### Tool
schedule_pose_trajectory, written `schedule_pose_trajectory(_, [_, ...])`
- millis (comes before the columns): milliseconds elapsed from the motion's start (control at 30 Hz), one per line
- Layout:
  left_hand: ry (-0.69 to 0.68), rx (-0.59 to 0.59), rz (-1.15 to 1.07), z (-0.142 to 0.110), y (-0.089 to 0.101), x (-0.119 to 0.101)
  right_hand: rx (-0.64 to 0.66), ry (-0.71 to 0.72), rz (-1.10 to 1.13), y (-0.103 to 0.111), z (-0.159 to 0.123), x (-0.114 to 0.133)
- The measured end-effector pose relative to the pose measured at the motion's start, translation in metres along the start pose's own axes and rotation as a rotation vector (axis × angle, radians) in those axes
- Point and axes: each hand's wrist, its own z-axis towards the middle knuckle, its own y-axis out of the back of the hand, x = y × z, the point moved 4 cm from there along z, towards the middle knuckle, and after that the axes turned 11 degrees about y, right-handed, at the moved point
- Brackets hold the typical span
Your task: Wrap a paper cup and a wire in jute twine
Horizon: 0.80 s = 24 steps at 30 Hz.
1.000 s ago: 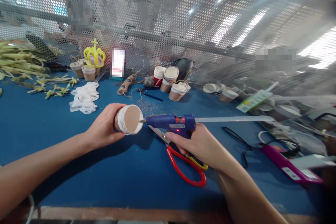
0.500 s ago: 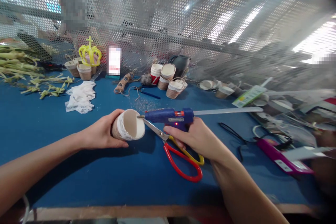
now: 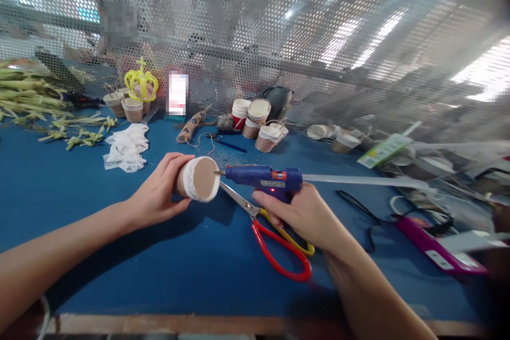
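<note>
My left hand (image 3: 157, 194) is wrapped round a small paper cup (image 3: 198, 179) held on its side above the blue table, its brown round end facing the camera and white lace and twine round its wall. My right hand (image 3: 305, 215) grips a blue hot glue gun (image 3: 265, 179) with a clear glue stick (image 3: 358, 180) trailing to the right. The gun's nozzle touches the cup's right rim. A red light glows on the gun's handle.
Red and yellow scissors (image 3: 274, 236) lie on the blue table (image 3: 167, 271) under the gun. White lace (image 3: 127, 147), twine (image 3: 190, 128), several wrapped cups (image 3: 258, 125), a yellow crown (image 3: 141, 83) and green leaves (image 3: 35, 103) lie farther back. A perforated metal screen (image 3: 255, 37) stands behind. Clutter fills the right side.
The cup has turned in my left hand: half a second ago its open mouth showed, now its closed brown end faces me. The glue gun stays at the rim.
</note>
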Motion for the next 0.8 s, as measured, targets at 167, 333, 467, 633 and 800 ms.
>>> schedule_pose_trajectory(167, [-0.004, -0.113, 0.005, 0.001, 0.002, 0.005, 0.024, -0.007, -0.001, -0.003, 0.0, 0.002])
schedule_pose_trajectory(333, [0.003, -0.171, -0.012, 0.002, 0.004, 0.008, 0.129, 0.019, 0.021, -0.007, -0.002, 0.002])
schedule_pose_trajectory(467, [0.043, -0.195, -0.002, 0.002, 0.004, 0.009, 0.116, 0.0, 0.059, -0.007, -0.002, 0.0])
schedule_pose_trajectory(633, [0.039, -0.253, 0.078, 0.0, 0.006, 0.005, 0.089, -0.026, 0.055, -0.009, -0.002, 0.001])
schedule_pose_trajectory(800, [0.03, -0.286, -0.017, 0.0, 0.006, 0.007, 0.141, -0.002, 0.115, -0.014, -0.004, 0.0])
